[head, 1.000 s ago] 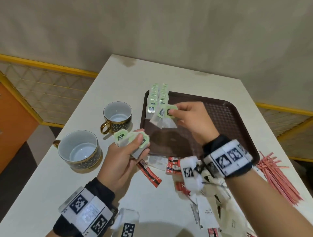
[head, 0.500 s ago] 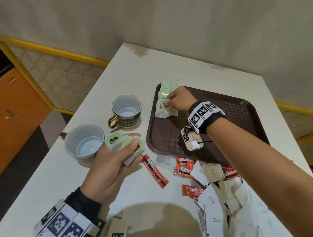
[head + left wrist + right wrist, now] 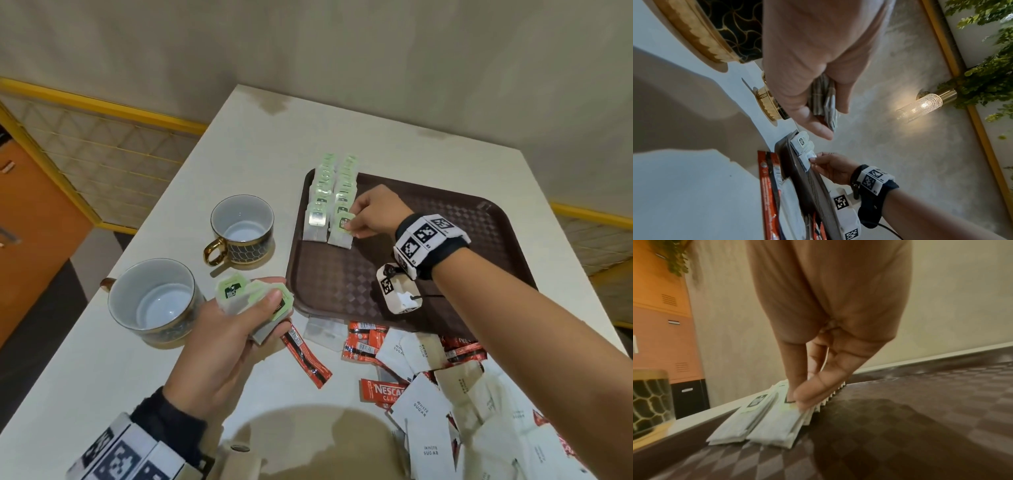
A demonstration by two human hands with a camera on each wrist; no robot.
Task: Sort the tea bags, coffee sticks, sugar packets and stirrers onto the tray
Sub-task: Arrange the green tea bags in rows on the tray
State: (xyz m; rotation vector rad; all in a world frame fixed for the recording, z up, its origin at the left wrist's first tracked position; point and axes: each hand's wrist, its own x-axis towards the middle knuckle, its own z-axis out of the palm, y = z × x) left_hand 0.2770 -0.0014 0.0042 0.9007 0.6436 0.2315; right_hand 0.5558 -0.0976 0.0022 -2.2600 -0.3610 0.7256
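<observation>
1. Beige walls back a white table (image 3: 144, 370), with an orange cabinet (image 3: 30, 219) at 9 o'clock and a yellow-framed mesh panel (image 3: 113, 164) behind the table's left edge.
2. Two cups stand on the table's left part: a large cup (image 3: 154, 301) at 8 o'clock and a smaller cup with a gold handle (image 3: 241, 229) just beyond it, toward 10 o'clock.
3. At 7 o'clock the left hand (image 3: 226, 339) grips a stack of tea bags (image 3: 253, 298), fingers and thumb curled round it, green tags fanned out on top.
4. One red coffee stick (image 3: 305, 356) lies on the table just right of that hand, pointing toward 5 o'clock.
5. Across the centre sits a brown tray (image 3: 479, 246). Along its left side, toward 12 o'clock, tea bags lie overlapping in two rows (image 3: 329, 192).
6. The right hand (image 3: 373, 214) reaches onto the tray and pinches the green tag of the nearest tea bag (image 3: 342, 233) in the right-hand row; in the right wrist view thumb and forefinger press together on that tag, and the bag lies flat on the tray.
7. At 5 o'clock, on the table below the tray's near edge, a loose heap holds red coffee sticks (image 3: 363, 342) and white sugar packets (image 3: 424, 442) mixed together.
</observation>
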